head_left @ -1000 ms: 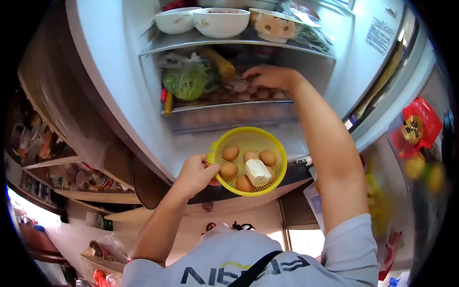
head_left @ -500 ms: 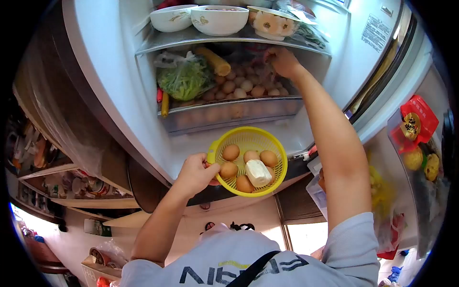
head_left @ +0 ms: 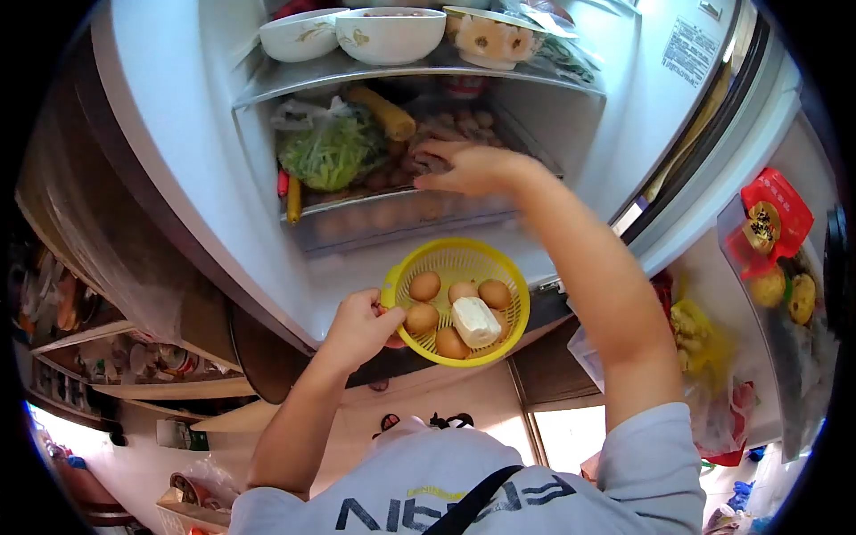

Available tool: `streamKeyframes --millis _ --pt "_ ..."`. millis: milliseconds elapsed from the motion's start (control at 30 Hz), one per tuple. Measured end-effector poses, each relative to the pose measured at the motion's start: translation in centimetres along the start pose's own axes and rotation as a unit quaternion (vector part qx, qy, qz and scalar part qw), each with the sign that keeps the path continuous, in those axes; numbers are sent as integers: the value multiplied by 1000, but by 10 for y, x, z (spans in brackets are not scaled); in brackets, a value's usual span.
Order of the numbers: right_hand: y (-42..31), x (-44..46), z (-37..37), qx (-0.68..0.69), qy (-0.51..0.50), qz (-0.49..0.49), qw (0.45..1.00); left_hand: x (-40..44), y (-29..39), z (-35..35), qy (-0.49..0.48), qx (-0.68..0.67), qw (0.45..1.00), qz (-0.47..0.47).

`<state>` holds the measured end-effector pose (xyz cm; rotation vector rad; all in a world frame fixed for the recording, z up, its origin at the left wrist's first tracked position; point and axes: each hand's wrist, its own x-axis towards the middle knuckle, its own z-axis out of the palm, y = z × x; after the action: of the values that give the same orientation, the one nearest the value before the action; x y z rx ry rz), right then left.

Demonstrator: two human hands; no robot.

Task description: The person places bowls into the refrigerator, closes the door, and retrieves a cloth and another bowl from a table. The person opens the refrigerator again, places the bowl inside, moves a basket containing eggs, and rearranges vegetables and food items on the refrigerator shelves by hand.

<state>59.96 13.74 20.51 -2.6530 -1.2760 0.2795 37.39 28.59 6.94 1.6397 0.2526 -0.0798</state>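
My left hand [head_left: 358,332] grips the rim of a yellow plastic colander [head_left: 523,312], thumb on top. Several brown eggs [head_left: 425,286] and a white wrapped block [head_left: 475,323] lie in it. Inside the fridge, my right hand [head_left: 468,168] is closed on a clear plastic bag [head_left: 430,164] above the drawer; its fingertips are slightly blurred. Behind and under this hand are more eggs [head_left: 484,119], partly covered. To the left, a bag of green leafy vegetables [head_left: 330,152] sits beside a yellow rolled thing [head_left: 382,111].
Overhead, a glass shelf [head_left: 374,83] carries white bowls [head_left: 390,36] and a flower-patterned bowl [head_left: 490,40]. The open fridge door at right holds a red package [head_left: 777,214] and bagged items. A wooden shelf unit [head_left: 169,390] stands at left.
My right hand has moved left and toward me, drawing the plastic bag across the eggs. The colander stays in my left hand, and the view has shifted slightly.
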Motion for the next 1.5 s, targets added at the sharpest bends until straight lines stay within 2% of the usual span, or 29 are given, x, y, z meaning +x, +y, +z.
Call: streamKeyframes --millis 100,200,333,433,633,733,833,933,1033,1100,1200,1267,1333,1400,1467,1500 --pt "37 -8 -12 16 -38 -73 996 -3 4 1 6 -11 1000 2" --pt "59 -16 -29 -15 -92 -30 995 -1 -2 -1 6 -1 1000 9" --pt "79 -34 -50 -96 -102 50 989 -2 -4 -1 0 -6 1000 13" --pt "92 -44 -64 -73 -121 121 983 -4 -4 -2 3 -4 1000 15" --pt "110 -31 -73 -161 -75 168 970 -10 0 -5 8 15 1000 12" --pt "109 -14 -77 -42 118 256 959 -12 0 -4 16 24 1000 0" --pt "111 3 -43 -40 189 234 953 -16 2 -3 24 28 999 2" --pt "131 21 -22 -130 178 131 966 -20 0 -7 30 29 999 -2" --pt "153 41 -27 -53 147 39 987 -25 -2 -7 39 17 999 -2" --pt "147 49 -32 -166 144 35 975 -28 -6 -8 45 11 999 1" --pt "103 44 -37 -239 254 58 935 -35 -20 -9 65 13 998 0" --pt "107 68 -31 -160 276 61 946 -40 -23 -7 78 14 997 5" --pt "150 122 -16 18 200 41 979 -40 -27 -5 81 25 996 -6" --pt "141 138 -11 157 152 -41 975 -41 -29 -3 83 25 996 -12" --pt "134 157 -5 200 118 -77 970 -41 -31 0 84 10 996 -9" --pt "126 165 -2 174 109 -72 976 -43 -29 1 87 10 996 -14"
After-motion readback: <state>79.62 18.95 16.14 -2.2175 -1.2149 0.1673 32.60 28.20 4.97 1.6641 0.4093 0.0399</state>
